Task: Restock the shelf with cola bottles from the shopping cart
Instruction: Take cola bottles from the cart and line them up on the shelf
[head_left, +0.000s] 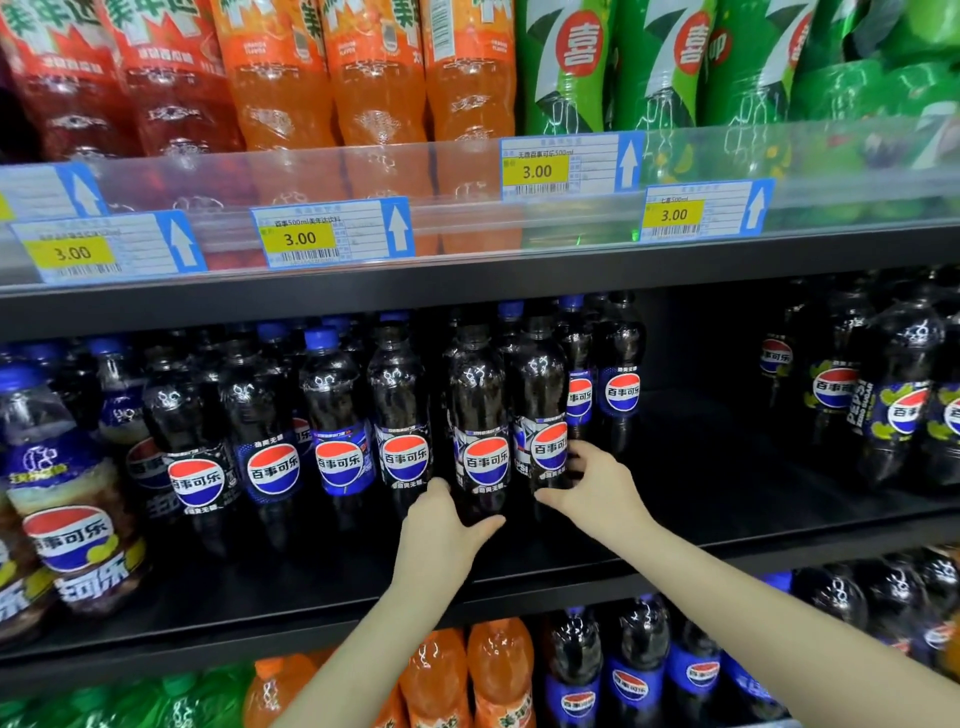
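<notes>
Head view shows two hands at the middle shelf (727, 525), near the centre of the frame. The left hand (441, 530) curls round the bottom of one cola bottle (478, 421). The right hand (597, 483) curls round the bottle beside it (540, 405) (both stand upright on the shelf). More cola bottles (270, 431) stand in a row to the left.

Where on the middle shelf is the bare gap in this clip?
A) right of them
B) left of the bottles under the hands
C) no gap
A: bare black middle shelf lies right of the cola bottles that the left hand and right hand grip.
</notes>
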